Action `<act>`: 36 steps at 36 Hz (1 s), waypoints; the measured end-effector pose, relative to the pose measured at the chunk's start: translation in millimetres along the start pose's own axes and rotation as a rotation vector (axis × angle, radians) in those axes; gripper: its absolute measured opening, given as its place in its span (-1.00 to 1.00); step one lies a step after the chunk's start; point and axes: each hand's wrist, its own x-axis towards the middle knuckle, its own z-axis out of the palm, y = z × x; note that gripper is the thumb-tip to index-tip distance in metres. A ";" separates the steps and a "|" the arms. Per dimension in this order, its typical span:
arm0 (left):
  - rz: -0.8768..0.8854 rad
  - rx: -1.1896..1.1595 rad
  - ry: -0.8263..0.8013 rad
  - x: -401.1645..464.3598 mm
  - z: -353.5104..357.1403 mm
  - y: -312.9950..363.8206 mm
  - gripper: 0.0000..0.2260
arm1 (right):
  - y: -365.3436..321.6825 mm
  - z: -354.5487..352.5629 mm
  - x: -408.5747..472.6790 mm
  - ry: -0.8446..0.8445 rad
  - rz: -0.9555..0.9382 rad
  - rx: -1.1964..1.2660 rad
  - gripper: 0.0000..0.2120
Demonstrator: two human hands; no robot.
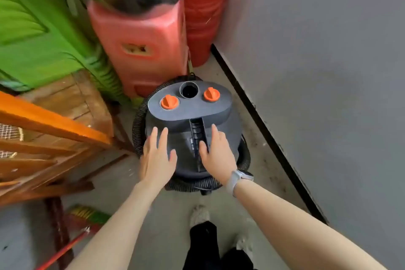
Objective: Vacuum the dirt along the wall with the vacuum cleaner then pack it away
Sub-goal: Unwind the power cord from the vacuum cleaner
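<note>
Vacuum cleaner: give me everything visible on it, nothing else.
The vacuum cleaner is a dark grey plastic canister standing upright on the concrete floor, near the grey wall and against the red stool. Its flat top carries two orange knobs flanking an open round port. A ribbed black handle runs down the middle. The black corrugated hose is coiled around the body. The left hand and right hand rest flat on it, fingers straight.

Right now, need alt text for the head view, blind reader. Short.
Seen from above, a person's left hand and right hand rest with straight fingers on a dark grey canister vacuum cleaner, its ribbed hose coiled round the body. It stands on the floor beside a grey wall, in front of a red plastic stool and wooden furniture.
</note>
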 end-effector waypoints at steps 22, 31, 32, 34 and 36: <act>0.089 0.110 0.331 53.9 49.7 -16.5 -0.55 | 10.4 57.9 32.6 0.058 0.012 0.069 -0.35; 0.004 0.010 0.480 -25.3 95.8 -24.5 -0.55 | 45.0 65.5 -33.7 -0.058 -0.126 0.051 -0.35; -0.011 0.002 0.487 -37.5 100.6 -25.3 -0.55 | 49.8 66.1 -43.4 -0.069 -0.141 0.045 -0.35; -0.037 -0.004 0.496 -63.4 110.7 -27.5 -0.55 | 60.1 67.4 -63.8 -0.092 -0.168 0.027 -0.34; -0.045 0.000 0.511 -90.1 121.5 -29.1 -0.53 | 71.2 68.8 -84.9 -0.104 -0.181 0.007 -0.34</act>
